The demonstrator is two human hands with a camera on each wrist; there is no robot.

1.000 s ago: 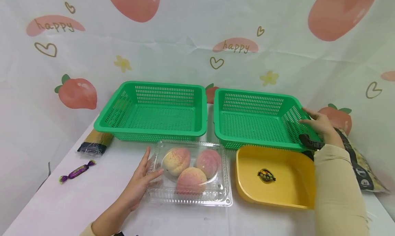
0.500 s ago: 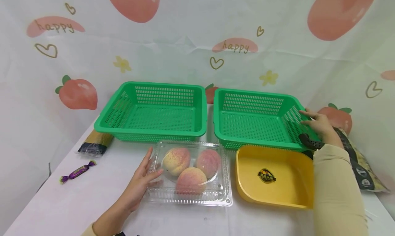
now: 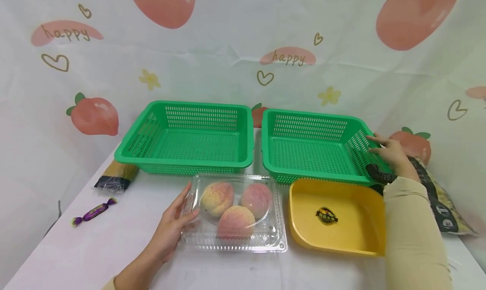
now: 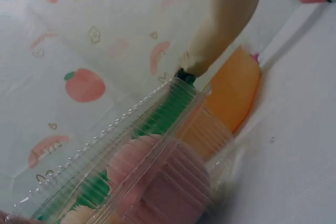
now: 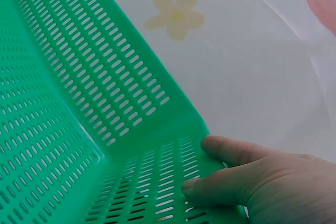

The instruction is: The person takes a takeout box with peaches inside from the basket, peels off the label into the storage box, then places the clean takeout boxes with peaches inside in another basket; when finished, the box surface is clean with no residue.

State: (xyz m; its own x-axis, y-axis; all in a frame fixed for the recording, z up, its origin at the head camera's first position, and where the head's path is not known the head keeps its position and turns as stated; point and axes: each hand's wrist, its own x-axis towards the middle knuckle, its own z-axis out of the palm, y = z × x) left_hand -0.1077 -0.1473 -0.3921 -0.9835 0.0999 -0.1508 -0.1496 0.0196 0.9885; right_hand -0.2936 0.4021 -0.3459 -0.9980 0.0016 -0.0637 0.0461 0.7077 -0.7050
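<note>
Peach box in the left hand, basket rim in the right.
So going left to right: a purple twist-wrapped candy (image 3: 94, 213) sits near the counter's (image 3: 220, 273) left edge, with a brown-and-black packet (image 3: 119, 175) partly under the left green basket (image 3: 186, 161). The left hand (image 3: 167, 226) has its thumb and fingers on the left side of a see-through ribbed plastic box (image 3: 281, 216), three fuzzy peaches (image 3: 236, 222) inside, bare counter in front. Backdrop (image 3: 212, 58) says "happy". Narrow gap, then the right green basket (image 3: 315, 115), slotted plastic. Smooth yellow tub (image 3: 341, 239) right beside the box, its dark label (image 3: 326, 216) too small to read. The right hand (image 3: 395, 154) pinches the right basket's right rim, thumb inside. Black-labelled bag (image 3: 444, 197) at the far right.
</note>
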